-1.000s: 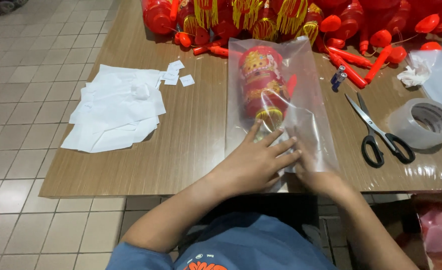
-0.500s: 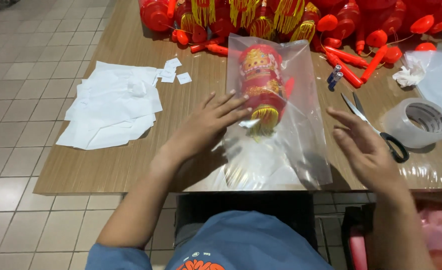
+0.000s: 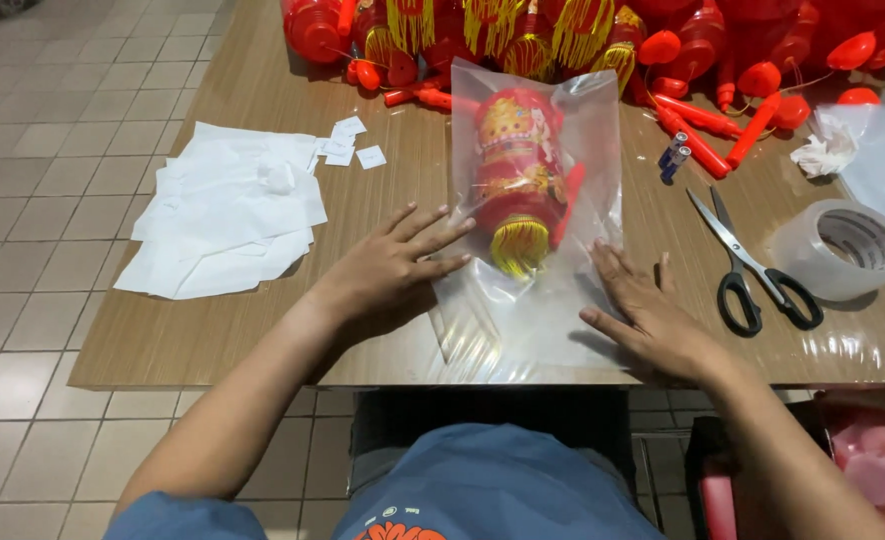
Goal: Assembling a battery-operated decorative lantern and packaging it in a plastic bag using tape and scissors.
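Note:
A red lantern toy with a yellow tassel [image 3: 518, 175] lies inside a clear plastic bag [image 3: 538, 300] on the wooden table [image 3: 233, 340]. My left hand [image 3: 388, 270] rests flat, fingers spread, on the bag's left edge beside the tassel. My right hand [image 3: 643, 310] lies palm down on the bag's lower right part, fingers apart. Neither hand grips anything. The bag's open end hangs at the table's near edge.
Black-handled scissors [image 3: 753, 270] and a roll of clear tape [image 3: 848, 245] lie right of my right hand. A stack of white paper sheets [image 3: 228, 215] sits at the left. Several red lanterns and red sticks [image 3: 603, 35] crowd the far edge, with two small batteries [image 3: 673, 155].
My hands were together on the bag's lower end; they have spread apart, the left to the bag's left edge, the right out and back down onto its right side.

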